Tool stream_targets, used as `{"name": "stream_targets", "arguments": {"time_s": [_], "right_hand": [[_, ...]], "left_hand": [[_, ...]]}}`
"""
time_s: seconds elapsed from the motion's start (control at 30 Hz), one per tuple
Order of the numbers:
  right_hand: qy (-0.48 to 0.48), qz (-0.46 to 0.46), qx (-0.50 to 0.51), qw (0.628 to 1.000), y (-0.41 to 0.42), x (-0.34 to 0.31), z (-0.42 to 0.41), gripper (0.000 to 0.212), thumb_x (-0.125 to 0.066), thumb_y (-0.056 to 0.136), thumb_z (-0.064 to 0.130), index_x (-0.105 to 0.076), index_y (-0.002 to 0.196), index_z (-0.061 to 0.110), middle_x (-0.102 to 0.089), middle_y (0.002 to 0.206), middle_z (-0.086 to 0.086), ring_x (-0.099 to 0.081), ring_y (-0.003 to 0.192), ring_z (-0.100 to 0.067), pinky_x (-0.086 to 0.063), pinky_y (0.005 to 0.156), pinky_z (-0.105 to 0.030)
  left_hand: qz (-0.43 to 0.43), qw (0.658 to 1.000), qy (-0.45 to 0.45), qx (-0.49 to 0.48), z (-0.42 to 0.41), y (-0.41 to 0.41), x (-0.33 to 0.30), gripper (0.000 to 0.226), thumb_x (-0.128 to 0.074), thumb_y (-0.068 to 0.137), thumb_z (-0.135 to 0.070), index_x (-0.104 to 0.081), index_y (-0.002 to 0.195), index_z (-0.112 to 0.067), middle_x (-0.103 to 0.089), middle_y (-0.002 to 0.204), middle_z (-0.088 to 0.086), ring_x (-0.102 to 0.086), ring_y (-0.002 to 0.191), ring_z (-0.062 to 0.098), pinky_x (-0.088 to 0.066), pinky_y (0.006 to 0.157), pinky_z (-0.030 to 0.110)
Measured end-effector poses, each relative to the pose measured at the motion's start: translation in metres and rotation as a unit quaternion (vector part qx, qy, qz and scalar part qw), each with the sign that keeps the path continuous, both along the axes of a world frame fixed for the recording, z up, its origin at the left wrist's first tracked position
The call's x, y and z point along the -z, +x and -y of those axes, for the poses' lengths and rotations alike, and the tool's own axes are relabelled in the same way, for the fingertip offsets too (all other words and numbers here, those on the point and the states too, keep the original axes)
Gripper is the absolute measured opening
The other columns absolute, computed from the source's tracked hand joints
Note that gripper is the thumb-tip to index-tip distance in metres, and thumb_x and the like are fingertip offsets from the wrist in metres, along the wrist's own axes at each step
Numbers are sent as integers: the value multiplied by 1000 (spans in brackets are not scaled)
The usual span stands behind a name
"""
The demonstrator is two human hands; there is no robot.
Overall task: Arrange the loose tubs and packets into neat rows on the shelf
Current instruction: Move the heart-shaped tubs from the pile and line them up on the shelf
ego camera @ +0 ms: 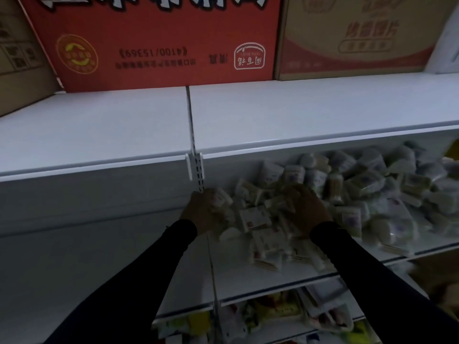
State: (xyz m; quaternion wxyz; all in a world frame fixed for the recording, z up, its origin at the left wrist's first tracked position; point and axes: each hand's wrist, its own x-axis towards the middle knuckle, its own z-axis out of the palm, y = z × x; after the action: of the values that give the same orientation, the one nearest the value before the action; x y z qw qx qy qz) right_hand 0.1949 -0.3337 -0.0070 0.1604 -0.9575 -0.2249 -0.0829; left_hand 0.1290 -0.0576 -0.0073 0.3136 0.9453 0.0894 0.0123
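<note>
Fingers of left hand (206, 212) curled around small tub (219, 198); right hand (304, 209) palm-down on packets (255, 217), grip unclear; loose pile (372, 184) lies rightward along shelf (273, 281), nearer right hand.

Shelf (298, 112): smooth, painted white, semi-matt. Packets (255, 217): glossy clear plastic film, paper labels. Red carton (154, 45) at the shelf's rear edge: printed matt cardboard. Sleeves (149, 264): matt black cloth.

The red cardboard carton (154, 43) on the top shelf, toward its left end, stands upside down; its front face carries the inverted number "(4100/15369)". Its large white characters and seal logo are not legible. Print on the brown cardboard carton (355, 36) beside it and on the white packets (255, 217) below is too blurred to read.
</note>
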Motion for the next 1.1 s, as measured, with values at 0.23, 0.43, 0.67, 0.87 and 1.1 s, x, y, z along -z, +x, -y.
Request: {"name": "stream_targets", "arguments": {"time_s": [0.23,0.43,0.67,0.87,1.1], "right_hand": [[12,9,-23,1000,-6,-9,1,45,-66,88,21,-56,129,6,-54,123,-21,-54,112,-40,-45,90,-40],[115,2,-40,993,-17,-11,-10,47,-66,82,26,-61,123,4,-55,107,-24,-62,86,-42,-51,79,-40],[151,-18,-53,987,-35,-19,-35,44,-55,94,29,-50,133,11,-54,119,-18,-57,99,-37,-43,82,-30],[156,-50,-87,983,-36,-12,-53,50,-39,92,51,-63,116,14,-64,103,-14,-60,94,-32,-43,81,-29],[215,-114,-168,955,-46,-15,-107,39,-43,94,35,-66,114,12,-65,112,-11,-57,105,-26,-36,88,-19]], "left_hand": [[21,999,-30,-18,-14,5,11,97,-62,45,-64,-52,130,-17,-55,117,20,-57,109,34,-50,92,37],[58,994,-88,-30,-20,-3,3,77,-77,57,-45,-51,124,-15,-60,117,12,-61,102,27,-53,84,38],[109,979,-169,-24,-21,-21,5,91,-84,66,-31,-29,138,-34,-55,122,5,-60,106,23,-54,87,35],[138,976,-160,-55,-39,-41,12,79,-78,61,-57,-42,127,-31,-56,111,8,-62,94,24,-56,81,40],[186,951,-184,-164,-72,-94,15,47,-69,88,-12,-38,122,-23,-62,100,10,-65,79,22,-53,64,21]]}}
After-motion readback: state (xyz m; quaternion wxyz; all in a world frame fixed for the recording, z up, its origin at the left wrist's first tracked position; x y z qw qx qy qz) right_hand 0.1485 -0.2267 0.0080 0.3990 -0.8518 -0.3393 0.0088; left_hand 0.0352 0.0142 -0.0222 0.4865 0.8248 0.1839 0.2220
